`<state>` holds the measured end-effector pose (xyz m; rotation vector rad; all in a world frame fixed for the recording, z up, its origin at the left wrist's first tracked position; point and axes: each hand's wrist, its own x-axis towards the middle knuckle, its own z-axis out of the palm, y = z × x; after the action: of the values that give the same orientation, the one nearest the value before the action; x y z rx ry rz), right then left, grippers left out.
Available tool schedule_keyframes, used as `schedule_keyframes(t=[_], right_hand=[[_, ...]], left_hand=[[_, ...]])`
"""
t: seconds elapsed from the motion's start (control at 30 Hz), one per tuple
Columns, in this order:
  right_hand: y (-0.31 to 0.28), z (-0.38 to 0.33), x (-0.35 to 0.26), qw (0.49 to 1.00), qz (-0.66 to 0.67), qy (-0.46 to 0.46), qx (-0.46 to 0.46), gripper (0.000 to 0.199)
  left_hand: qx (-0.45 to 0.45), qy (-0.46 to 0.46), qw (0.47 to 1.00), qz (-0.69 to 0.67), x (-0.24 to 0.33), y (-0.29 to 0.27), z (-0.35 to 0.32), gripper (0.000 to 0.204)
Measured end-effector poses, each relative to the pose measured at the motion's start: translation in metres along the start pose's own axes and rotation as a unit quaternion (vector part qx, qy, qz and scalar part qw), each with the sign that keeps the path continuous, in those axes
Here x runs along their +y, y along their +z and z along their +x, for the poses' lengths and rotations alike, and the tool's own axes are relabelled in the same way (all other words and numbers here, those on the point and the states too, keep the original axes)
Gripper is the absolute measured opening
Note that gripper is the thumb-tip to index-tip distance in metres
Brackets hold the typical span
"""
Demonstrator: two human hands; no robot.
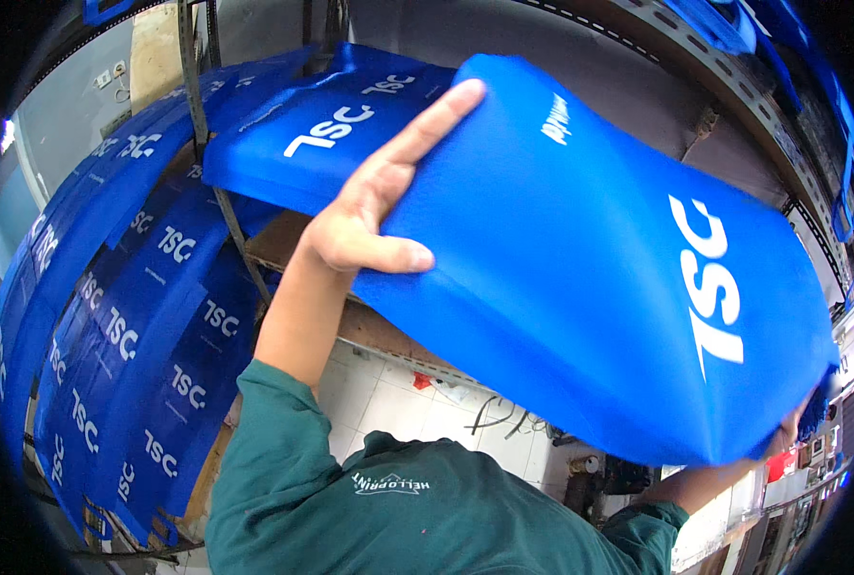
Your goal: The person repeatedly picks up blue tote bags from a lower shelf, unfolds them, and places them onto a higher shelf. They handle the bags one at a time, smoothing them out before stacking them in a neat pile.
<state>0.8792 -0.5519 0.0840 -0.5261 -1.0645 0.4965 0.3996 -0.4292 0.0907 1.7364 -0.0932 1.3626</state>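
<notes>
A large blue fabric sheet (580, 278) with white lettering fills the middle and right of the view, held up near a metal shelf. My left hand (374, 206) presses on its left edge, fingers stretched along the top and thumb pinching the edge. My right hand (793, 428) grips the sheet's lower right corner and is mostly hidden behind the fabric. Both forearms come out of green sleeves (283, 431) at the bottom.
More blue sheets with white lettering (149, 316) hang in overlapping rows over a rack on the left, and one lies on the shelf (321, 134) behind my left hand. A slotted metal upright (197, 105) stands there. White floor tiles (388, 393) with cables show below.
</notes>
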Motion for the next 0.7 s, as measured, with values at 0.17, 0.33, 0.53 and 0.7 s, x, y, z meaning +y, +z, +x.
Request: schedule_keyframes(t=[0.17,0.33,0.53,0.7], right_hand=[[0.036,0.049,0.113,0.989,-0.016,0.143,-0.036,0.085],[0.096,0.069,0.216,0.955,-0.056,0.263,-0.127,0.088],[0.077,0.062,0.256,0.894,-0.260,0.313,-0.188,0.092],[0.095,0.048,0.240,0.901,-0.244,0.302,-0.193,0.092]], left_hand=[[0.105,-0.117,0.980,0.122,-0.003,-0.093,-0.015,0.099],[0.198,-0.247,0.932,0.177,-0.016,-0.163,-0.037,0.085],[0.230,-0.328,0.901,0.166,-0.026,-0.187,-0.066,0.074],[0.269,-0.349,0.887,0.139,-0.023,-0.190,-0.072,0.070]])
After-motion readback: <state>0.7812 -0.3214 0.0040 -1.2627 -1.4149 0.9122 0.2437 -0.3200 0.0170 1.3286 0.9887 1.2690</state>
